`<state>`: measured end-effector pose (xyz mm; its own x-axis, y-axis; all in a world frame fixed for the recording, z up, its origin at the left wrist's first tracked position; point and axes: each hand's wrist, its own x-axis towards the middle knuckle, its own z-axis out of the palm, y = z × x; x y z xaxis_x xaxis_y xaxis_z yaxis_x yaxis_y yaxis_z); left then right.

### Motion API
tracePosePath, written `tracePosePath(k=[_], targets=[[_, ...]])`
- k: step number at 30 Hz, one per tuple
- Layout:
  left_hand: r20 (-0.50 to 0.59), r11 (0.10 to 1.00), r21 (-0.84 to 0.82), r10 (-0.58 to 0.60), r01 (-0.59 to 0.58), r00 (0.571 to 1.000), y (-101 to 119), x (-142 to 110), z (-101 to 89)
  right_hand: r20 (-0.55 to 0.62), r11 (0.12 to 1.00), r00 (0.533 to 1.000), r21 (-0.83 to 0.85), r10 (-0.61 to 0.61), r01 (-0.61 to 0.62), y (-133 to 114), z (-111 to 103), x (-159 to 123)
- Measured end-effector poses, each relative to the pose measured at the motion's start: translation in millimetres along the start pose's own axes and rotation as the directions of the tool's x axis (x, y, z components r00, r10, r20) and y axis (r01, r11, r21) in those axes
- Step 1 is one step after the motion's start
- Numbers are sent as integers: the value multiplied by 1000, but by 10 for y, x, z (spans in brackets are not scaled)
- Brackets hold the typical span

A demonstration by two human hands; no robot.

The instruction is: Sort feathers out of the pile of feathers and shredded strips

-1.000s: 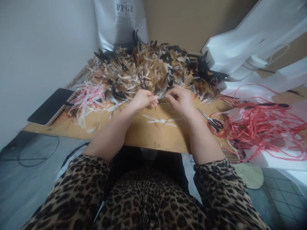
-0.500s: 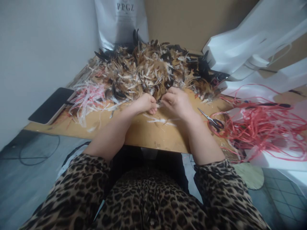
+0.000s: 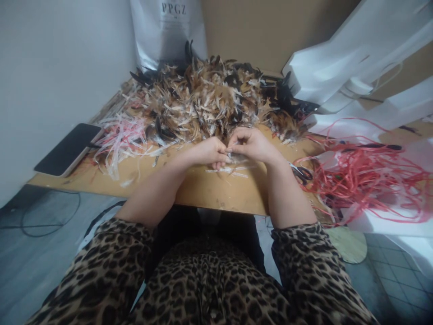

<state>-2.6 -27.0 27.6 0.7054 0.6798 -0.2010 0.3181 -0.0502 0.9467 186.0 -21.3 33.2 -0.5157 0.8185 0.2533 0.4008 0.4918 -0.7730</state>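
My left hand point(image 3: 212, 152) is closed in a pinch, its fingertips meeting those of my right hand just above the table's front part. A small pale, downy feather point(image 3: 234, 158) shows at the left fingertips, partly hidden. My right hand point(image 3: 249, 143) has thumb and index finger pressed together at the same spot; what they grip is too small to make out. Right behind both hands rises a large heap of brown, black and cream feathers point(image 3: 206, 99). White plastic strips point(image 3: 233, 172) lie flat on the table in front of my fingers.
A dark-screened phone point(image 3: 69, 149) and a bunch of pink and white strips point(image 3: 123, 135) lie at left. Scissors point(image 3: 302, 173) rest by my right forearm, beside tangled red plastic strips point(image 3: 365, 180). A white bag point(image 3: 169, 36) stands behind the heap on the wooden table point(image 3: 216, 198).
My hands have come together at the fingertips and sit slightly nearer me. My right hand has shifted a little right, and its forearm now covers the scissors' blades. The view has turned slightly.
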Motion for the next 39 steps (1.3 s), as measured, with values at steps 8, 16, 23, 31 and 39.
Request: tracePosePath(k=[8, 16, 23, 31, 39], targets=[[-213, 984, -124, 102, -131, 972, 93, -30, 25, -139, 949, 973, 281, 186, -142, 237, 9, 57], [-493, 943, -275, 30, -189, 869, -54, 119, -21, -163, 808, 915, 544, 368, -228, 292, 229, 122], [-597, 902, -381, -72, -203, 799, -138, 188, -87, -55, 577, 892, 780, 448, -242, 192, 361, 139], [-629, 946, -310, -124, -101, 767, -155, 224, -94, -350, 946, 897, 271, 269, -178, 103, 423, 116], [-463, 979, 201, 66, 32, 884, -220, 144, -19, -82, 816, 980, -569, -183, 105, -71, 284, 36]])
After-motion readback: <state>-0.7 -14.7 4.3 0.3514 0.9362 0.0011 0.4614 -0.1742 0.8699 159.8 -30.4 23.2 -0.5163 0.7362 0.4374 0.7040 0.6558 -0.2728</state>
